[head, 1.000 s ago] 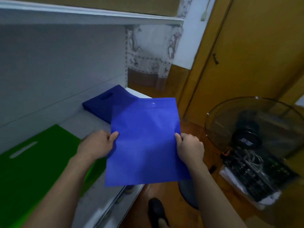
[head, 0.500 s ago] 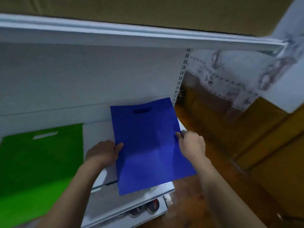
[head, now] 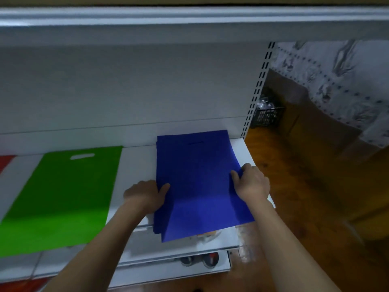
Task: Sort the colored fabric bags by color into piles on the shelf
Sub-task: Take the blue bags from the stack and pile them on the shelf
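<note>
A blue fabric bag (head: 197,182) lies on top of a blue pile at the right end of the white shelf (head: 139,163), its near edge hanging over the shelf front. My left hand (head: 145,194) grips its left edge with the thumb on top. Its right edge is pinched by my right hand (head: 250,182). To the left on the same shelf lies a green bag (head: 63,197) with a cut-out handle. A red bag (head: 6,162) shows at the far left edge.
An upper shelf (head: 189,15) hangs overhead. The slotted shelf upright (head: 256,91) stands at the right end, with a dark basket (head: 267,116) and wooden floor (head: 305,197) beyond. A lower shelf with small items (head: 200,259) sits below; more red fabric (head: 19,285) at bottom left.
Both hands have brought the blue bag from the air down onto the blue pile on the shelf. The view has turned left and closer to the shelf.
</note>
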Motion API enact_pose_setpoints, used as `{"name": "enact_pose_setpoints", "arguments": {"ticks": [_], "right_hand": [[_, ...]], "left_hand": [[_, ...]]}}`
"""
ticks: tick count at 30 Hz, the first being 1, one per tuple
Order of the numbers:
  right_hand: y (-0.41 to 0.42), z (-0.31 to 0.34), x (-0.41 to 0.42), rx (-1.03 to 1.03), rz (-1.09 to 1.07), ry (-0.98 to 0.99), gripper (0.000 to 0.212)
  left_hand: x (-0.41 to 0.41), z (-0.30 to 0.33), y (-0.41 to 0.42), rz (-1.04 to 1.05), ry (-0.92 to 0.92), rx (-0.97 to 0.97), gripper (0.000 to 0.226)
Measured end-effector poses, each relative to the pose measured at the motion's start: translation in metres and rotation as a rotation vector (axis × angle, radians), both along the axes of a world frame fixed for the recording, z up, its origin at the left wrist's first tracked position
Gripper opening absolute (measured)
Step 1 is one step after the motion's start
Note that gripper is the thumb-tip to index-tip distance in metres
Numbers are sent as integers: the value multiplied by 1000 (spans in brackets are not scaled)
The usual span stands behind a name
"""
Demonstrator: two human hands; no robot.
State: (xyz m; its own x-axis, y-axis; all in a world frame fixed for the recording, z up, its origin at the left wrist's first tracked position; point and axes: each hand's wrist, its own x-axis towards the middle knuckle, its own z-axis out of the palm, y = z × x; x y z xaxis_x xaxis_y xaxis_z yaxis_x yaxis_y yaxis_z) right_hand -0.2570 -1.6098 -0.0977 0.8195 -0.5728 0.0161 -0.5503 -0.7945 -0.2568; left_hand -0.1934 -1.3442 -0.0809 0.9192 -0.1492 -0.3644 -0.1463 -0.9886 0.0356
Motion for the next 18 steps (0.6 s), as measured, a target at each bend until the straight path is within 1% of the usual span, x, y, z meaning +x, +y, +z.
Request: {"name": "enact_pose_setpoints", "arguments": {"ticks": [4, 9, 12, 13, 18], "right_hand": [[9, -4, 4, 14, -68, -44, 41], [8, -6, 9, 40, -110, -45, 42], [4, -6, 11, 57, -103, -25, 41], [3, -6, 12, 62, -98, -19, 41], [3, -6, 17, 30, -58, 14, 39]], "left_hand": [[10, -5, 3, 17, -1, -14, 53], [17, -9, 0, 76, -35, -54, 62], [12, -9, 1, 96, -22, -119, 66], [10, -9, 3, 91, -12, -133, 65], [5, -8, 7, -2, 23, -112, 45]]}}
